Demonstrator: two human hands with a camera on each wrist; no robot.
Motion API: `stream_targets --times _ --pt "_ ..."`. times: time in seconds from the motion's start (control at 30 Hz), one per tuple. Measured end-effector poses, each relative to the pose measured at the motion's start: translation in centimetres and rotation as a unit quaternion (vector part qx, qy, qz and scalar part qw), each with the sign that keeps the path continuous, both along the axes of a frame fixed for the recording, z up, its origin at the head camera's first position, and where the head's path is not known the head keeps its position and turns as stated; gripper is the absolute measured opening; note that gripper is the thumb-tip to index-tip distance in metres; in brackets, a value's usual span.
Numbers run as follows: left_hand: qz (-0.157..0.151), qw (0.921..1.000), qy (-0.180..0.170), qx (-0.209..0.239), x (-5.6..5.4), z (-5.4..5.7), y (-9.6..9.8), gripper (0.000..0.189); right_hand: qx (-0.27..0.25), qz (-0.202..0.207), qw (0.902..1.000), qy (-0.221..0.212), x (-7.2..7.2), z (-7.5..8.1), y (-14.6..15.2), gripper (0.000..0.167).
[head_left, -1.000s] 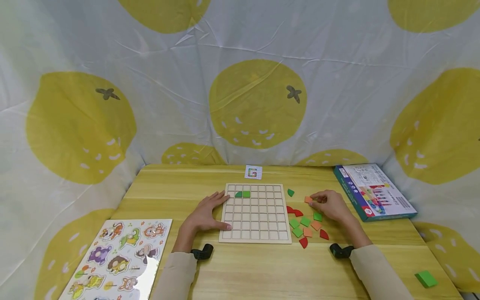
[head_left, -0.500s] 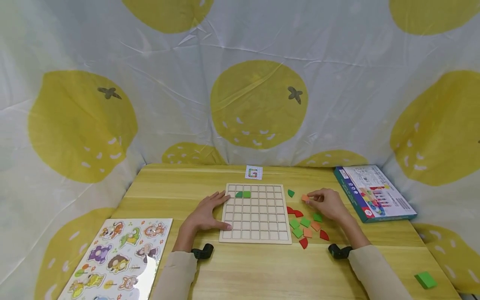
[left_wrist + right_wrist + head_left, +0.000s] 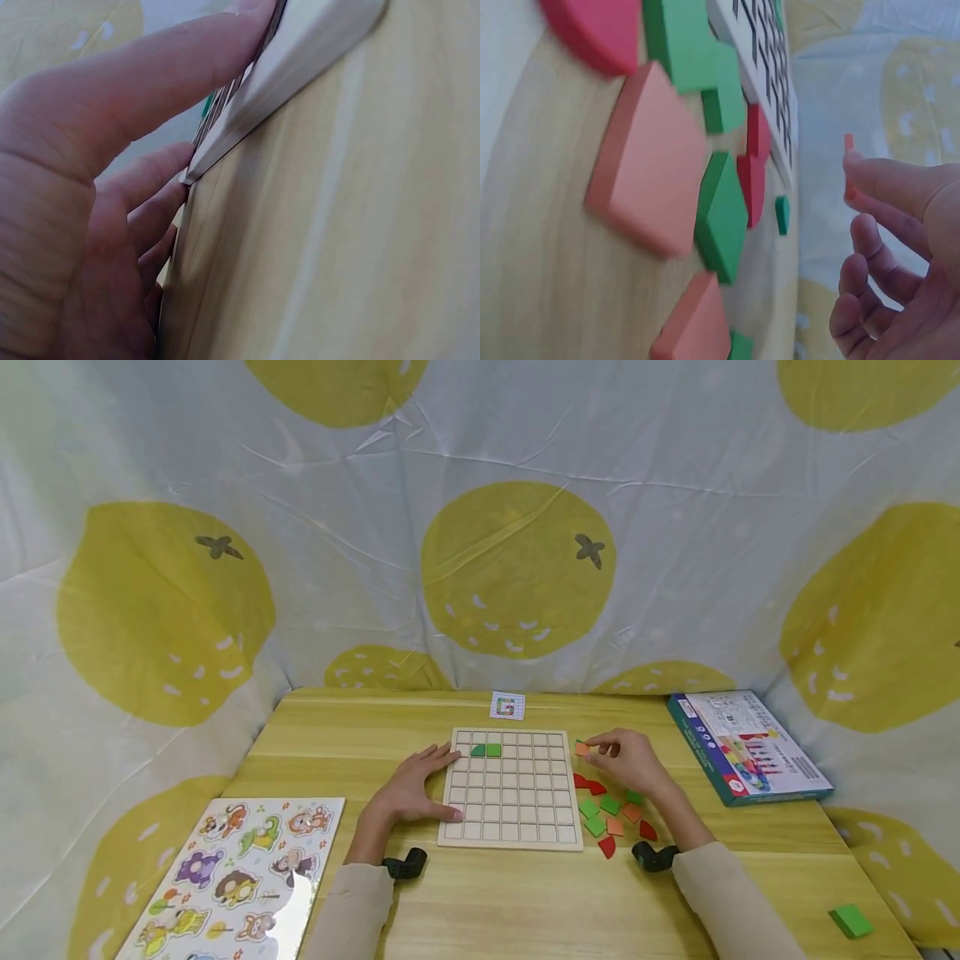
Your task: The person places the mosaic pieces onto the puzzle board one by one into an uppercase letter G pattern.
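Note:
A wooden grid board (image 3: 517,846) lies mid-table, with a green quarter-circle tile (image 3: 478,750) and a green square tile (image 3: 493,750) side by side in its second row. My left hand (image 3: 408,789) rests at the board's left side, fingers spread along the edge and thumb over the lower left cells. Off the upper right edge, my right hand (image 3: 630,764) pinches an orange square tile (image 3: 582,749) between thumb and forefinger, seen edge-on and raised above the table in the right wrist view. A loose green quarter-circle tile (image 3: 782,215) lies below it, mostly covered in the head view.
Several loose tiles lie right of the board, among them red quarter circles (image 3: 606,847), green squares (image 3: 595,825) and orange squares (image 3: 615,826). A pattern card (image 3: 507,706) sits behind the board. Around these are a flat box (image 3: 750,743), an animal puzzle (image 3: 236,887) and a green block (image 3: 851,921).
My right hand has carried the orange square tile leftward toward the board, now over the loose green quarter-circle tile. The left hand has stayed where it was on the board's edge.

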State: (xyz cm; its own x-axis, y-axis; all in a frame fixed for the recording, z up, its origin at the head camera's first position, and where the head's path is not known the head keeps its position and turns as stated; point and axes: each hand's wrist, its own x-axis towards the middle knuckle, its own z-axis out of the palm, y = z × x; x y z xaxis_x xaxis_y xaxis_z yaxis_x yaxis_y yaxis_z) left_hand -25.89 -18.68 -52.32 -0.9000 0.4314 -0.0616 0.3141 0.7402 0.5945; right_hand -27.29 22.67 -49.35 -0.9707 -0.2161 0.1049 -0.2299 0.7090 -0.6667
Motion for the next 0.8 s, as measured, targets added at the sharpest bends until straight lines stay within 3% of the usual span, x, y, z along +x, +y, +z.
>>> stream_targets --times 0.43,0.8 --pt "0.002 0.9999 0.007 0.014 0.0 -0.2 -0.1 0.095 -0.015 0.037 0.9990 -0.021 -1.3 0.1 -5.3 0.027" --pt "0.000 0.9998 0.008 0.020 0.0 0.1 0.0 0.094 -0.036 0.045 0.9966 -0.058 -2.5 -1.2 -8.7 0.024"
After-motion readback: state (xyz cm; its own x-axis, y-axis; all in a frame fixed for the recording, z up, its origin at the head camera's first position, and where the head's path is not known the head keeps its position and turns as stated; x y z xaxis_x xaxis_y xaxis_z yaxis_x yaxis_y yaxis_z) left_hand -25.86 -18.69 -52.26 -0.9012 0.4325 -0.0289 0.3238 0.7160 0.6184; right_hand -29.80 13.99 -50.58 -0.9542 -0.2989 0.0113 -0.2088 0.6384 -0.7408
